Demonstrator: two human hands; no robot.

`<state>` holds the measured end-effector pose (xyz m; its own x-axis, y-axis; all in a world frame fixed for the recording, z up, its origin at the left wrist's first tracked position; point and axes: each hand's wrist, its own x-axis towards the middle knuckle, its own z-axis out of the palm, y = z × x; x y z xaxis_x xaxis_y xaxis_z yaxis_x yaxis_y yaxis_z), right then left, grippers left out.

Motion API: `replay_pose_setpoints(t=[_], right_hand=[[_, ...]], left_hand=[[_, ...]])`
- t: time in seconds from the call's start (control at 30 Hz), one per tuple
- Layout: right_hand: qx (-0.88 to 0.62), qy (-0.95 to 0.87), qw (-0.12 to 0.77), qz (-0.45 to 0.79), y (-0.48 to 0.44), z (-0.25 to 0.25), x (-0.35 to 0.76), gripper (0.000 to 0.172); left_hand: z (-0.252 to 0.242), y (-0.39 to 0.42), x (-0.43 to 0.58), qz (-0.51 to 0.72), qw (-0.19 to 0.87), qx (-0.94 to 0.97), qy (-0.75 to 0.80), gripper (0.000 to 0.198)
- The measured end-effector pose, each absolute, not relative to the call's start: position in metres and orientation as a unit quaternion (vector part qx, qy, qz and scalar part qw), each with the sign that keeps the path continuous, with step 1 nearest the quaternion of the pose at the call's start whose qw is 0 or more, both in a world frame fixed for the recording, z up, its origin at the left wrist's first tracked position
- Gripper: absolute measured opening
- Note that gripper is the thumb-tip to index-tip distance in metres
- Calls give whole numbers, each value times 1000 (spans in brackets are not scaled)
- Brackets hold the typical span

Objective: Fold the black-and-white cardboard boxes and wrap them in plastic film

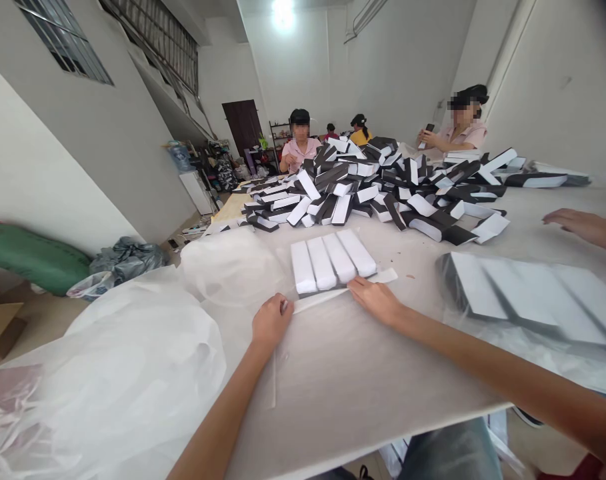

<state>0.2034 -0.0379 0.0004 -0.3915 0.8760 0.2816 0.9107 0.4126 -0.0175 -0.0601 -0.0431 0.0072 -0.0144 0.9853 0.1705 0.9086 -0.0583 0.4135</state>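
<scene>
The person's left hand (272, 324) and right hand (375, 301) both rest on a long white strip (333, 295) lying on the worktop (363, 380), which is covered in pale sheeting. The strip runs across in front of the person, rising slightly toward the right, and its long axis lies along the near ends of four white boxes (327, 261). Its left end is under the left hand, and its right end sticks out past the right hand.

The boxes stand side by side and touching, in one row just beyond the strip. Their long axes point away from the person, leaning a little to the left. No writing can be made out on them.

Each grip has its fingers together on the strip, but whether either one clamps it cannot be told.

Beyond the row lies a large heap of black-and-white boxes (367, 187), jumbled at many angles. To the right, a set of boxes in clear plastic (527, 300) sits near a co-worker's hand (583, 225). Loose white plastic sheeting (113, 380) bunches at the left of the worktop, beside the left forearm.
</scene>
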Motion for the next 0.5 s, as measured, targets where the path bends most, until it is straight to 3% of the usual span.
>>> replay_pose_setpoints(t=[0.2,0.27,0.4,0.5], right_hand=[[-517,-804,292,33,-38,11,204,9],[-531,-798,284,34,-47,12,207,4],[-499,-831,246,-5,-80,14,218,13],[-436,-856,276,-27,-120,15,231,20]], left_hand=[[6,-33,-70,434,223,584,648,31],[4,-30,-72,485,260,544,634,31],[-1,-25,-75,504,285,532,618,32],[-3,-24,-76,492,281,549,615,29]])
